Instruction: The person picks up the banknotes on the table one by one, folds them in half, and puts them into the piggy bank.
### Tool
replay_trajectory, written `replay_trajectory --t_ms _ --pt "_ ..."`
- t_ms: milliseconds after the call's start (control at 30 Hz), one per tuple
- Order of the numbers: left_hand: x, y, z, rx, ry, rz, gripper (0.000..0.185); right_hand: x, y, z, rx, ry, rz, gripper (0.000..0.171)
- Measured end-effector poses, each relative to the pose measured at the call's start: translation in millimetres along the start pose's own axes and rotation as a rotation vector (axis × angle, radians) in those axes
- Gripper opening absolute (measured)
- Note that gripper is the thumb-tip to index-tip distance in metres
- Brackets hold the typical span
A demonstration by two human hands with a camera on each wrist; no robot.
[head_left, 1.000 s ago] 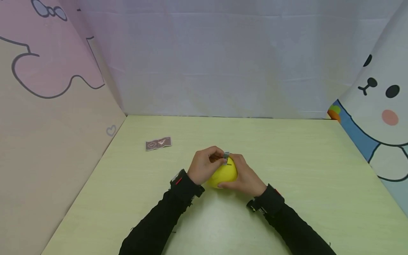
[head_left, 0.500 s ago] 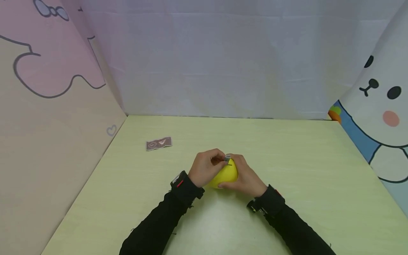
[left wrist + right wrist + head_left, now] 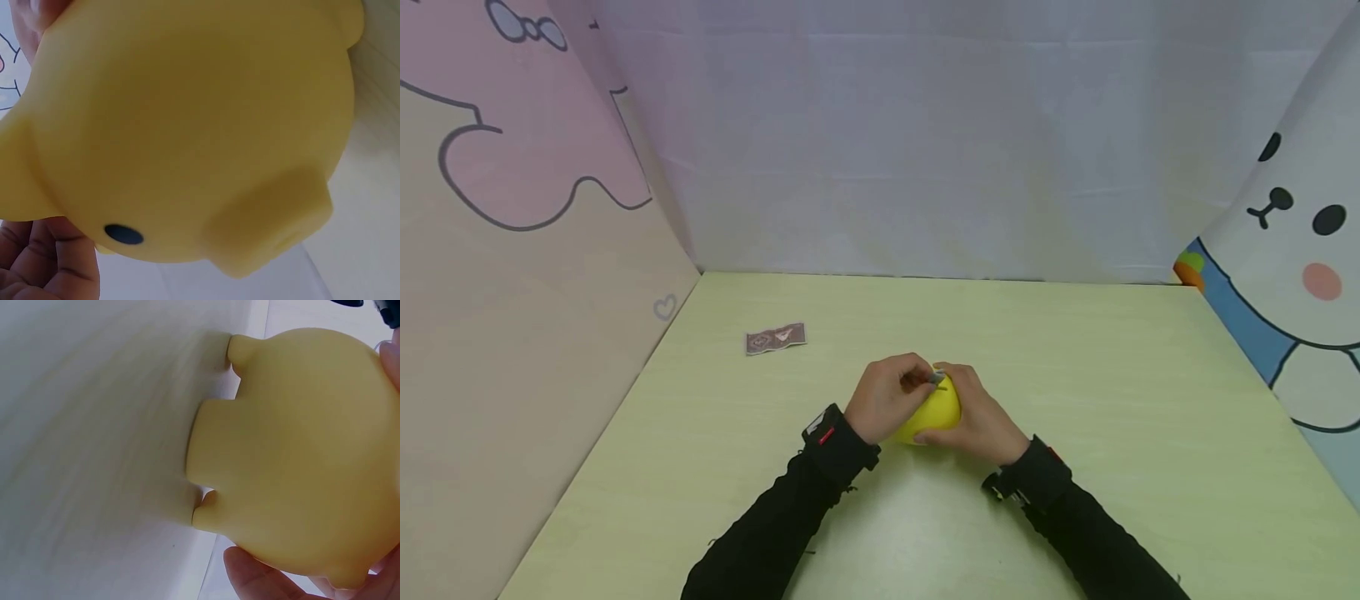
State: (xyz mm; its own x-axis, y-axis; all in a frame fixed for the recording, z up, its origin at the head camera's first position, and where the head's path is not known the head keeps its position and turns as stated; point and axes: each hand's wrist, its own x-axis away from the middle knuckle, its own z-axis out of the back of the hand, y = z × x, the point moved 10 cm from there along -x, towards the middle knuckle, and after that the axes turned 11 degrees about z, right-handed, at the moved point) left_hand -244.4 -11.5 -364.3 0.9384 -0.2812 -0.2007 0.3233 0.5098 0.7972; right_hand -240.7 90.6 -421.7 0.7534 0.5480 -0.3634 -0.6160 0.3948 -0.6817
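A yellow piggy bank (image 3: 934,414) stands on the table, its snout, ear and dark eye (image 3: 124,234) visible in the left wrist view. My right hand (image 3: 977,418) holds it from the right side, thumb in front and fingers behind. Above the slot on top, my left hand (image 3: 886,398) pinches a small greyish folded piece of paper (image 3: 937,377), likely a banknote. Only a little of that paper shows over the slot. In the right wrist view the piggy bank's short feet (image 3: 209,440) rest on the tabletop.
A brownish banknote (image 3: 776,338) with creases lies flat on the pale tabletop (image 3: 1075,358), back left of the hands. A white curtain-like sheet (image 3: 925,150) borders the back. Printed cartoon panels (image 3: 512,333) flank both sides.
My left fingers have sunk slightly with the folded paper, and less of it stands above the slot. My right hand keeps its hold on the piggy bank.
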Motion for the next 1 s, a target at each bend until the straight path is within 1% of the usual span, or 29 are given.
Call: replay_trajectory --t_ms 100,267,367,467,533,667,900,1000 --pt "0.8 1.1 -0.9 -0.018 0.004 0.006 0.004 0.0 0.4 0.0 -0.003 0.002 -0.001 0.090" --pt "1.5 2.3 -2.9 -0.081 0.012 0.010 0.009 0.1 -0.3 -0.4 -0.007 0.005 0.013 0.089" --pt "1.7 7.4 -2.2 -0.095 0.014 -0.017 0.017 0.4 -1.0 -0.3 -0.007 0.006 0.020 0.087" --pt "1.6 14.8 -0.5 -0.090 0.018 -0.063 0.021 0.3 -1.7 0.1 -0.002 0.008 0.026 0.087" --pt "1.4 19.4 0.6 -0.083 0.022 -0.093 0.020 0.4 -1.5 -0.1 0.000 0.007 0.024 0.088" --pt "1.4 22.8 2.3 -0.073 0.035 -0.116 0.015 0.7 -0.7 -0.9 -0.002 0.001 0.021 0.089" --pt "4.3 21.1 7.9 -0.073 0.081 -0.121 0.010 0.2 -2.8 -0.9 -0.012 0.001 0.043 0.093" --pt "4.6 19.7 8.9 -0.083 0.087 -0.113 0.009 0.1 -3.6 -0.6 -0.011 0.003 0.046 0.093"
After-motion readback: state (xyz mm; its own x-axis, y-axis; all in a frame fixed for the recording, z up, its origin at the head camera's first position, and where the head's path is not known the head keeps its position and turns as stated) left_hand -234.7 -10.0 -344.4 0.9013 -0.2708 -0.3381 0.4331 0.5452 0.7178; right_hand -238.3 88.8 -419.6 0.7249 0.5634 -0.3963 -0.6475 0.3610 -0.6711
